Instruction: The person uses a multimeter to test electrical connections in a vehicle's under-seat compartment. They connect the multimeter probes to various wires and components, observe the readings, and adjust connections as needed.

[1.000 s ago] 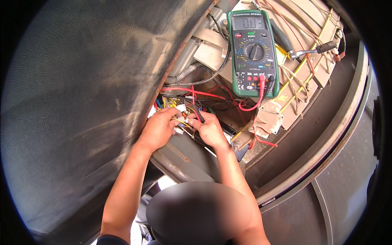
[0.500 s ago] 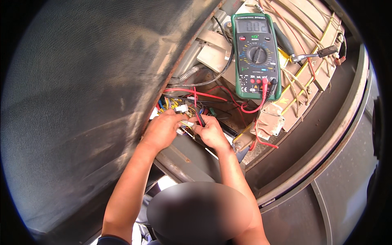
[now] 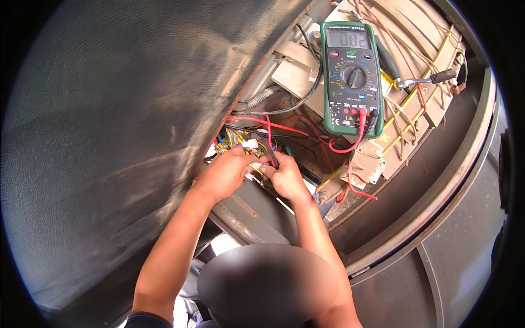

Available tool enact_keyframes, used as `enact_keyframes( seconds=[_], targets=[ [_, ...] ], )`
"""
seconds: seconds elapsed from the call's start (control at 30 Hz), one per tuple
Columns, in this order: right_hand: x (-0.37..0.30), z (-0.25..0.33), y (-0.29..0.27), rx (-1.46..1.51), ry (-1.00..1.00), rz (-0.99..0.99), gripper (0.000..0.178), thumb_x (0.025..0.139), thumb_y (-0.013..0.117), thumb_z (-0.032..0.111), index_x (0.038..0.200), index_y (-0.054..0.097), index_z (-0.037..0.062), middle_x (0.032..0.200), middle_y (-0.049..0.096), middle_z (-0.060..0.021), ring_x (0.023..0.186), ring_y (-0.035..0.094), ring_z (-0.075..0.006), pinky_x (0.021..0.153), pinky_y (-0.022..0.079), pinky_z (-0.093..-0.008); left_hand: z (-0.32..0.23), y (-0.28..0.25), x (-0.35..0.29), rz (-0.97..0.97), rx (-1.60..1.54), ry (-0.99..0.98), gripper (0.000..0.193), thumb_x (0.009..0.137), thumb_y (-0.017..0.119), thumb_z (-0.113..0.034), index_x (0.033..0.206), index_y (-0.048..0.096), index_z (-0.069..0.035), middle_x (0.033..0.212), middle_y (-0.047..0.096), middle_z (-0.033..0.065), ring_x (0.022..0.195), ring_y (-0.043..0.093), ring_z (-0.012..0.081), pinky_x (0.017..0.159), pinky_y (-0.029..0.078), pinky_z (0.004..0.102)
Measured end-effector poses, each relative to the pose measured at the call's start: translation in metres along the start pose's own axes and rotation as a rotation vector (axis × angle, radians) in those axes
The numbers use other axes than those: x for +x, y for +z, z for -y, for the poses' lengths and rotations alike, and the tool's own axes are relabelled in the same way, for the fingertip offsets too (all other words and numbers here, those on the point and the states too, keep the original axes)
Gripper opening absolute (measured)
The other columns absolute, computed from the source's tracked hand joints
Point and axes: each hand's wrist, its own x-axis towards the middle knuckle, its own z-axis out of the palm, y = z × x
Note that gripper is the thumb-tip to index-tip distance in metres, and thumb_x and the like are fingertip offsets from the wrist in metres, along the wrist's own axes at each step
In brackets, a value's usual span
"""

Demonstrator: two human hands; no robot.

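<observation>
My left hand (image 3: 223, 174) is closed, its fingertips pinching a small white wire connector (image 3: 255, 166) with a yellow wire by it. My right hand (image 3: 289, 178) meets it from the other side, fingers closed round a slim dark test probe (image 3: 274, 159) that slants down to the connector. The probe's tip is hidden by my fingers. Behind my left fingers lies a bundle of coloured wires (image 3: 235, 135) with another white connector (image 3: 250, 144). Farther back rests a green-edged multimeter (image 3: 353, 79), lit with digits, a red and a black lead plugged into its lower end.
A large dark padded panel (image 3: 109, 126) rises along the left. A ratchet wrench (image 3: 424, 81) lies right of the meter on beige housing tied with cords. Red wires (image 3: 363, 194) loop below the meter. A curved metal rim (image 3: 432, 210) bounds the right side.
The whole scene sits slightly farther right and lower in the picture. Both hands keep nearly the same hold on the connector and probe.
</observation>
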Motion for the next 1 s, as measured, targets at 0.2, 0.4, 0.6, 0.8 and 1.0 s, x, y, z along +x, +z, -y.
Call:
enact_keyframes(
  seconds=[0.2, 0.4, 0.6, 0.8, 1.0],
  targets=[
    [0.004, -0.013, -0.004, 0.306, 0.012, 0.072, 0.029, 0.091, 0.069, -0.007, 0.121, 0.069, -0.0074, 0.098, 0.073, -0.0071, 0.081, 0.066, -0.0154, 0.076, 0.055, -0.0298, -0.003, -0.001, -0.003, -0.042, 0.16, 0.025, 0.022, 0.095, 0.07, -0.011, 0.117, 0.072, -0.007, 0.107, 0.07, 0.0166, 0.102, 0.071, 0.0403, 0.09, 0.058, 0.0518],
    [0.001, -0.011, 0.0, 0.088, -0.018, -0.01, 0.029, 0.09, 0.073, -0.003, 0.119, 0.073, -0.0043, 0.097, 0.077, -0.0093, 0.084, 0.07, -0.0168, 0.078, 0.055, -0.0328, -0.002, 0.002, -0.001, -0.061, 0.189, 0.002, 0.02, 0.096, 0.07, -0.014, 0.114, 0.074, -0.005, 0.105, 0.071, 0.0178, 0.1, 0.07, 0.0415, 0.091, 0.057, 0.0527],
    [-0.009, 0.009, -0.001, -0.167, -0.068, -0.07, 0.029, 0.089, 0.079, 0.005, 0.117, 0.076, -0.0012, 0.096, 0.079, -0.0161, 0.083, 0.07, -0.0193, 0.082, 0.056, -0.0377, -0.002, 0.002, 0.003, -0.02, 0.24, -0.031, 0.019, 0.097, 0.069, -0.015, 0.113, 0.074, -0.006, 0.106, 0.073, 0.0187, 0.1, 0.071, 0.0418, 0.09, 0.057, 0.053],
    [-0.004, -0.006, 0.002, -0.073, -0.024, -0.069, 0.025, 0.088, 0.079, 0.006, 0.111, 0.076, -0.0023, 0.089, 0.077, -0.0142, 0.078, 0.067, -0.0199, 0.078, 0.055, -0.0374, 0.01, 0.011, 0.013, 0.023, 0.239, 0.054, 0.019, 0.092, 0.072, -0.011, 0.11, 0.075, -0.005, 0.103, 0.074, 0.0184, 0.099, 0.072, 0.0415, 0.088, 0.057, 0.0527],
    [-0.004, -0.009, 0.006, -0.122, 0.009, -0.08, 0.021, 0.088, 0.079, 0.005, 0.107, 0.076, -0.0025, 0.08, 0.073, -0.0109, 0.073, 0.065, -0.0168, 0.073, 0.053, -0.0375, 0.02, 0.017, 0.016, 0.037, 0.23, 0.108, 0.015, 0.091, 0.071, -0.008, 0.105, 0.074, -0.004, 0.101, 0.075, 0.0198, 0.098, 0.072, 0.0422, 0.086, 0.058, 0.0534]
  ],
)
